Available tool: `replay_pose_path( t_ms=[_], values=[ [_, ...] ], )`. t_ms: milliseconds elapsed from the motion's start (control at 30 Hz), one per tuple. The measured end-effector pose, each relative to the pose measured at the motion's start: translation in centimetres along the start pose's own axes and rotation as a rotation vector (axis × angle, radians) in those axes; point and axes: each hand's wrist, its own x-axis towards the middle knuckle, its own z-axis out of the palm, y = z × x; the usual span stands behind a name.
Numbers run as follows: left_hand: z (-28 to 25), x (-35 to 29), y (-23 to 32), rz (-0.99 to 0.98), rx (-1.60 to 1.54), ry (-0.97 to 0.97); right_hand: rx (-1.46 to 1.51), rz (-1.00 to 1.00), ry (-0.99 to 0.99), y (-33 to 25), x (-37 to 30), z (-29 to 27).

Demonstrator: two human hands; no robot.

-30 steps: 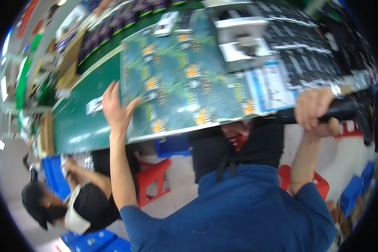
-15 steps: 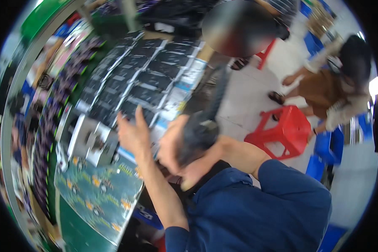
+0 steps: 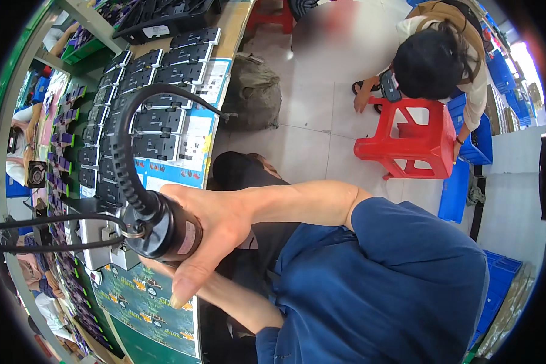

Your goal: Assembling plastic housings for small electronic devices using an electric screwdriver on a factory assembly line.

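My right hand [image 3: 221, 221] is wrapped round a black electric screwdriver [image 3: 179, 230], seen from its top end. A thick black cord [image 3: 122, 139] arches up from the tool, and a thin dark cord loops off to the left. My left forearm [image 3: 249, 309] reaches up beneath the right hand, and the tool and right hand hide most of the left hand, so its fingers do not show clearly. Partly covered under the screwdriver is a pale metal fixture [image 3: 94, 242] on the bench. Several rows of black plastic housings with white edges [image 3: 158, 145] lie beyond it.
A green sheet with animal drawings [image 3: 148, 306] covers the near bench. A black crate [image 3: 164, 18] stands at the far end. Purple parts [image 3: 64, 158] line the left side. A red stool [image 3: 406, 139] stands at right, beside a person [image 3: 437, 60] bending over.
My right hand has carried the screwdriver left, over the fixture. My left hand, earlier in sight with fingers spread, is now mostly hidden. The person by the stool has bent forward.
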Motion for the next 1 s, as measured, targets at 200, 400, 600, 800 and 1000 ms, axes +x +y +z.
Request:
replay_pose_path(
  t_ms=[200, 400, 600, 800, 1000],
  values=[
    [-6.7, -4.0, -3.1, -0.367, -0.836, 0.309, 0.083, -0.089, 0.138, 0.1, 1.7, 1.4],
    [-10.0, -6.7, -7.9, -0.408, -1.041, 0.123, 0.069, -0.059, 0.162, 2.5, 5.2, 5.0],
    [-8.6, -6.0, -7.7, -0.426, -0.923, 0.18, 0.059, -0.216, 0.169, 3.9, 6.2, 5.5],
    [-8.9, -5.7, -7.4, -0.428, -0.956, 0.058, 0.035, -0.238, 0.217, 2.9, 6.8, 5.8],
    [-8.9, -6.0, -7.2, -0.491, -0.894, 0.131, 0.017, -0.233, 0.195, 1.9, 8.2, 5.7]
  ],
)
